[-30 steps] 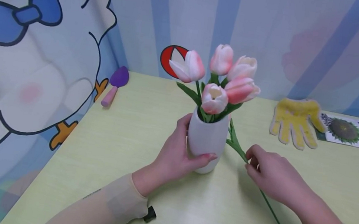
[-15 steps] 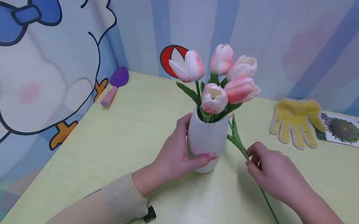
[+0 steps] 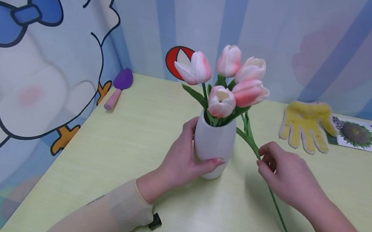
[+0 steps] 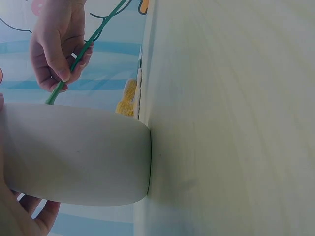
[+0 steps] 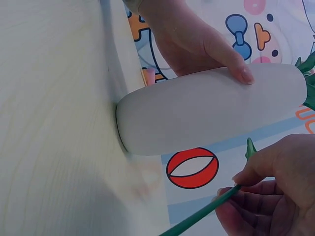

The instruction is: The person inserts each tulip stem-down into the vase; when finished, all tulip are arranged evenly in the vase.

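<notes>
A white vase (image 3: 214, 144) stands on the table, holding several pink-and-white tulips (image 3: 221, 102) with green leaves. My left hand (image 3: 185, 158) grips the vase from its left side, thumb across the front. To the right of the vase, my right hand (image 3: 285, 172) pinches the green stem (image 3: 279, 210) of a separate tulip between thumb and fingers. Leaves of that stem (image 3: 248, 139) lean toward the vase; its bloom is hidden behind the vase and flowers. In the right wrist view the stem (image 5: 202, 212) slants past the vase (image 5: 211, 110), apart from it.
A yellow glove (image 3: 305, 125) lies at the back right, partly over a packet with a sunflower picture (image 3: 366, 136). At the back left lies a small purple trowel (image 3: 120, 86) with a pink handle. A printed backdrop (image 3: 270, 22) rises behind the table (image 3: 134, 140).
My right hand has risen slightly with the tulip stem, whose lower end has moved up and is now in sight. The left hand and vase have stayed in place.
</notes>
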Demonstrator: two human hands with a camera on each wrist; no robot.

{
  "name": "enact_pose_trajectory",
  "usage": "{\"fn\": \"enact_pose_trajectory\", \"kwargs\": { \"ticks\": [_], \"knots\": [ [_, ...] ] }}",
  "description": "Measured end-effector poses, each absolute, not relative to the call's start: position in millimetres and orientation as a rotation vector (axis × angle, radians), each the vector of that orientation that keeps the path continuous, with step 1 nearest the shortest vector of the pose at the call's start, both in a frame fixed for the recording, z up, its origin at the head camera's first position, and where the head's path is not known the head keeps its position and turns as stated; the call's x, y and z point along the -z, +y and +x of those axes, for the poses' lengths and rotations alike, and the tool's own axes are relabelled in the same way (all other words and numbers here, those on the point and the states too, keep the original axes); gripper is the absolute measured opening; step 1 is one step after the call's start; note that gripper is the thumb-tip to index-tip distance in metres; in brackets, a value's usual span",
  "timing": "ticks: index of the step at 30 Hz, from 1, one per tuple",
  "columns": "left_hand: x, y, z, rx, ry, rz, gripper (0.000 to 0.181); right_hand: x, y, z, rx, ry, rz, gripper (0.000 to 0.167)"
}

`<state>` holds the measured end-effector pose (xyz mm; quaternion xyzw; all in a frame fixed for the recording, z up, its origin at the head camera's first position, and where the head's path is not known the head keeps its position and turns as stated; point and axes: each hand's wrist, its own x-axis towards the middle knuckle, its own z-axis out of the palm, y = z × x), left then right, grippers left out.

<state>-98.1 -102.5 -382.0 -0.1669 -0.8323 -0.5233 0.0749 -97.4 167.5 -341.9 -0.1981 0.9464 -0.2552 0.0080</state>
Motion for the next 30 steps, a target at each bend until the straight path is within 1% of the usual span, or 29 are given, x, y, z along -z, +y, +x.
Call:
{"fn": "enact_pose_trajectory", "kwargs": {
  "ticks": [30],
  "knots": [
    [382.6, -102.9, -98.4, 1.562, -2.496, -0.503, 0.101, 336.1, 169.0, -95.4, 0.887, 3.004, -0.605, 0.017]
  ]
}}
